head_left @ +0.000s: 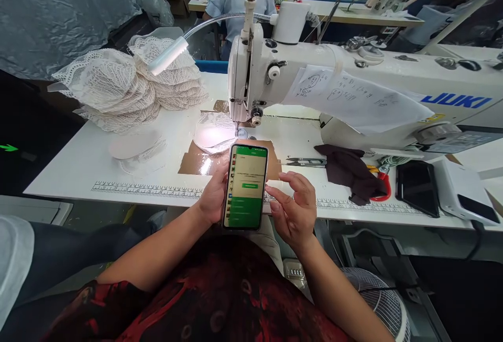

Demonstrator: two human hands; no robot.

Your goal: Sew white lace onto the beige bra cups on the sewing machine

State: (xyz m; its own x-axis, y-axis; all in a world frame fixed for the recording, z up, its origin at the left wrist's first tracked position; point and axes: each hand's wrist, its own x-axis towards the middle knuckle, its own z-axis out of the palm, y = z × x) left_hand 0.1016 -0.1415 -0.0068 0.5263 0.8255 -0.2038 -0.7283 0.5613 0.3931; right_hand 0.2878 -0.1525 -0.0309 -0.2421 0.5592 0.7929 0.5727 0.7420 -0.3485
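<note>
A smartphone [247, 187] with a green and cream screen stands tilted toward me at the table's front edge. My left hand [214, 195] is closed around its left side. Just right of the phone is my right hand [294, 203], fingers curled but apart, with nothing in them. Its fingertips are close to the screen's right edge; whether one touches cannot be told. Behind the phone, a white lace cup piece [214, 133] lies under the lit needle area of the sewing machine [251, 80]. Thread snips [306, 162] rest to the right.
Stacks of lace cups [113, 85] stand at the back left, with a loose pair [135, 148] nearer. Dark cloth [349, 172], red-handled scissors [383, 187] and a black device [417, 187] lie at the right. A fan [377, 300] stands below the table; another person [243, 1] sits ahead.
</note>
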